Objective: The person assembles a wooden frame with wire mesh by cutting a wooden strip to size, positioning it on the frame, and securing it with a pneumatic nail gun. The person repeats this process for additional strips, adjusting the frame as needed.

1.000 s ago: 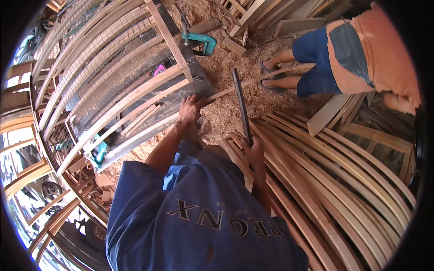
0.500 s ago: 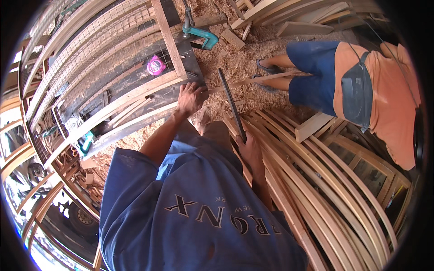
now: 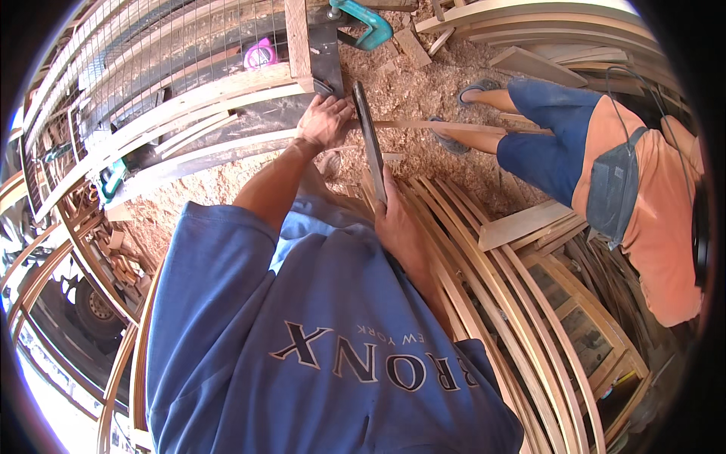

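My right hand [image 3: 389, 212] grips the lower end of a long, dark metal bar [image 3: 368, 129], which slants upward toward my left hand. With fingers curled, my left hand [image 3: 325, 122] is at the near right corner of a light wooden frame [image 3: 219, 91] with wire mesh. Beside its fingertips lies a small dark piece [image 3: 323, 87] at the frame's corner. What the left fingers pinch, if anything, is hidden. A thin wooden strip [image 3: 423, 125] runs right from near that hand. A pink tape measure [image 3: 261, 54] sits on the dark board under the mesh.
A teal clamp [image 3: 370, 23] is at the board's far edge, another teal clamp [image 3: 112, 180] at left. Curved wooden strips [image 3: 514, 303] are stacked at my right. A person [image 3: 635, 197] in orange stands at right. Wood shavings [image 3: 408, 83] cover the floor.
The view has shifted, so the frame and clamps sit higher and farther left. The metal bar's top has come closer to my left hand, and the bar stands more upright.
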